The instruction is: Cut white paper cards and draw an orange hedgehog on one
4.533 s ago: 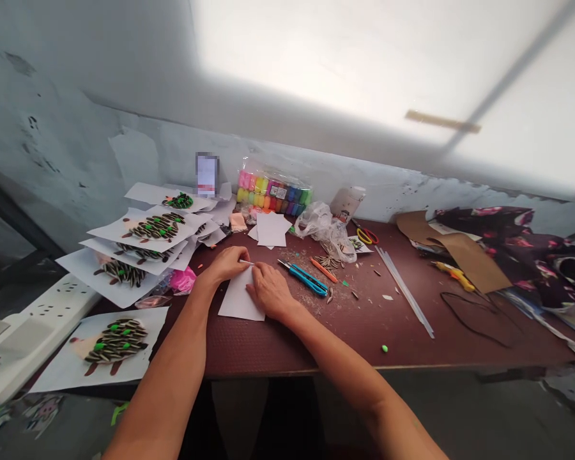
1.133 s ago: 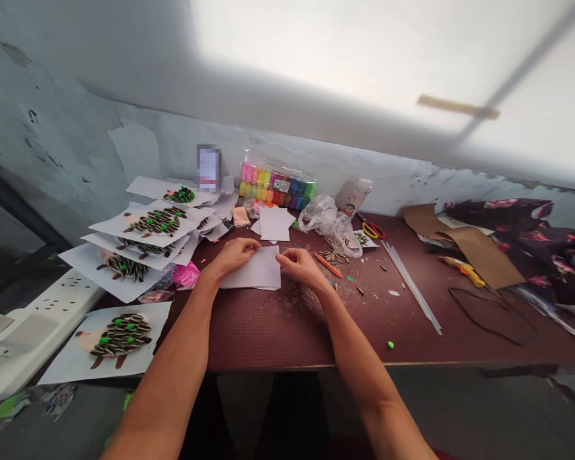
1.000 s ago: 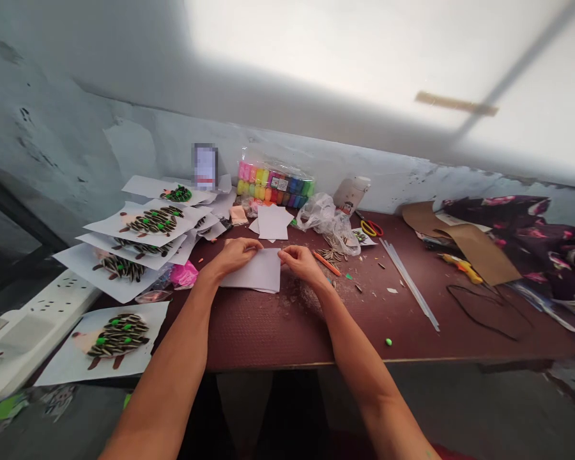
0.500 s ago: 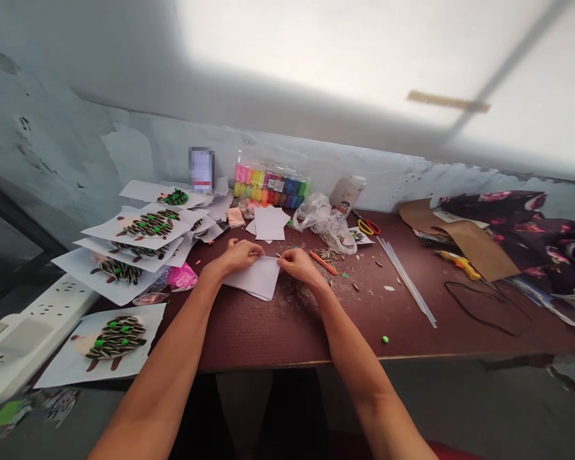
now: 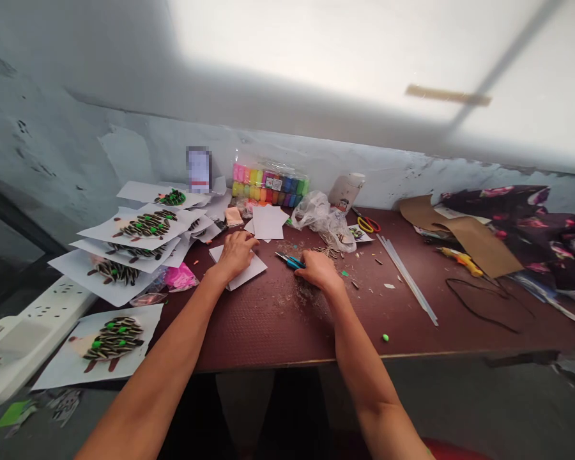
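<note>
On the near half of the maroon worktable [image 5: 249,332], our left hand [image 5: 234,254] lies palm down with its fingers together, pressing a folded white paper [image 5: 246,271] flat against the board. The paper sits tilted, just left of the middle of the table, with its corners showing around the hand. A moment ago both hands were pinching that paper. Now our right hand [image 5: 319,269] has let go and moved right, coming down with curled fingers on a blue utility knife [image 5: 290,260], whose far end points left toward the paper. We cannot tell whether those fingers actually grip it. The paper therefore rests under one hand alone, with the knife just beside it. Around the right hand lie fine shavings [image 5: 292,295] and, farther on, striped sunflower seeds [image 5: 326,252] beside a crumpled plastic bag [image 5: 316,212]. Beyond the hands stand a small stack of white paper squares [image 5: 268,222] and a pack of coloured modelling clay [image 5: 269,182]. To our left, seed-covered collages on white sheets [image 5: 146,225] overlap, while red-handled scissors [image 5: 368,224] and a yellow glue gun [image 5: 461,261] lie off to the right.
</note>
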`<state>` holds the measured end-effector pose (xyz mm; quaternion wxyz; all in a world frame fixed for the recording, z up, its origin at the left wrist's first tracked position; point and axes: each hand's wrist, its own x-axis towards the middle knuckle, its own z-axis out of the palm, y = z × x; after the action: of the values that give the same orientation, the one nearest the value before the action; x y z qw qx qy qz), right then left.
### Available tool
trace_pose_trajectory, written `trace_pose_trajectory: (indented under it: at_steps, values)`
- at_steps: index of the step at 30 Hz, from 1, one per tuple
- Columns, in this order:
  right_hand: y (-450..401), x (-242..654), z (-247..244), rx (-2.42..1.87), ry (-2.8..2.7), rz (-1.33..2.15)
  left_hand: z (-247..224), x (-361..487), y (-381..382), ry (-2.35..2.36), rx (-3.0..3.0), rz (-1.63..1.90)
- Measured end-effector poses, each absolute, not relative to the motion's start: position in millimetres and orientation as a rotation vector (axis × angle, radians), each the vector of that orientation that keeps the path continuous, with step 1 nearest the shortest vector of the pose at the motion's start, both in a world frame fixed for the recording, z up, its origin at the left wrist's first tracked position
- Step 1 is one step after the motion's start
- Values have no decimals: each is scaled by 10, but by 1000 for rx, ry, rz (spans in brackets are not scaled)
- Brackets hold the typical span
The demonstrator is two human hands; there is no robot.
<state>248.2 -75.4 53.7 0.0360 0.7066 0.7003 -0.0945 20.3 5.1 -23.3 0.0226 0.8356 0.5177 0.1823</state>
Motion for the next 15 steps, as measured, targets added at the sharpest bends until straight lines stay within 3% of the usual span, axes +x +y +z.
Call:
trace_pose_trajectory:
  at_steps: [6,15]
  values:
    - [-741,2500,481,2130,2217,-303,-501,340,-138,1685,2531,451]
    - [-678,2497,417,2097,2474,-399,-480,315,-152,1640,2506,519]
